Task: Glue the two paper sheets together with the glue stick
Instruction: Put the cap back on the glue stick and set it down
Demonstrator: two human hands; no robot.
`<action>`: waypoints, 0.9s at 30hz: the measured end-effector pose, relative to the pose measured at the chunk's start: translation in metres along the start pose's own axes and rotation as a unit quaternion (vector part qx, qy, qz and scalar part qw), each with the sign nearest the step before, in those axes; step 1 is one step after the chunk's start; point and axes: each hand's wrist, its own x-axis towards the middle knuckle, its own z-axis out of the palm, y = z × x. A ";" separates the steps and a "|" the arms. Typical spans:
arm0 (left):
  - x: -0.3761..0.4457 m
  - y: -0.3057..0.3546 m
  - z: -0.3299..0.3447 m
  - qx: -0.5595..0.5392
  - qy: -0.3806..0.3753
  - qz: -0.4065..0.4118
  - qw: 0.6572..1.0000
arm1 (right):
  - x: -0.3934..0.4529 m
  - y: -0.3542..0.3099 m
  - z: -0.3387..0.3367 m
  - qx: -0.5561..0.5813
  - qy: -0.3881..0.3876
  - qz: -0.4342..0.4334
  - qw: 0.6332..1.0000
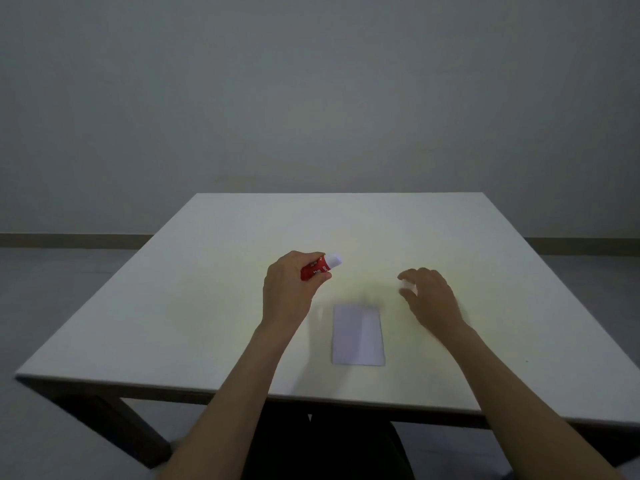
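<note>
My left hand has its grip pinched around the red glue stick, held up over the tabletop. My right hand pinches something small and white; I cannot tell what. The paper lies flat between my arms.

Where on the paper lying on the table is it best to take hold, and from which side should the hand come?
Probably at the right long edge of the paper. It lies flat on the table, so nothing offers a pinch from above; a fingertip must lift an edge first. The right hand hovers just beyond that side, while the left hand is busy holding the glue stick.
</note>
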 end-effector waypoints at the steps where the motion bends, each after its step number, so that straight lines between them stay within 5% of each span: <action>1: 0.000 0.001 0.001 0.004 -0.002 0.003 1.000 | -0.001 -0.011 -0.005 0.121 0.008 0.011 0.993; 4: -0.002 0.002 0.002 0.007 -0.012 -0.003 1.000 | -0.005 -0.048 -0.022 0.426 -0.040 0.032 0.903; 6: -0.003 0.004 0.002 0.005 -0.023 -0.013 1.000 | -0.005 -0.065 -0.029 0.463 -0.061 0.014 0.884; 20: -0.005 0.014 -0.002 0.092 -0.071 0.035 0.993 | -0.003 -0.086 -0.035 0.313 -0.084 -0.080 0.943; 25: -0.008 0.016 -0.001 0.097 -0.072 0.025 0.992 | -0.004 -0.091 -0.031 0.144 -0.027 -0.036 0.989; 27: -0.006 0.016 -0.003 0.085 -0.062 0.012 0.994 | -0.006 -0.090 -0.034 0.213 -0.055 -0.072 0.973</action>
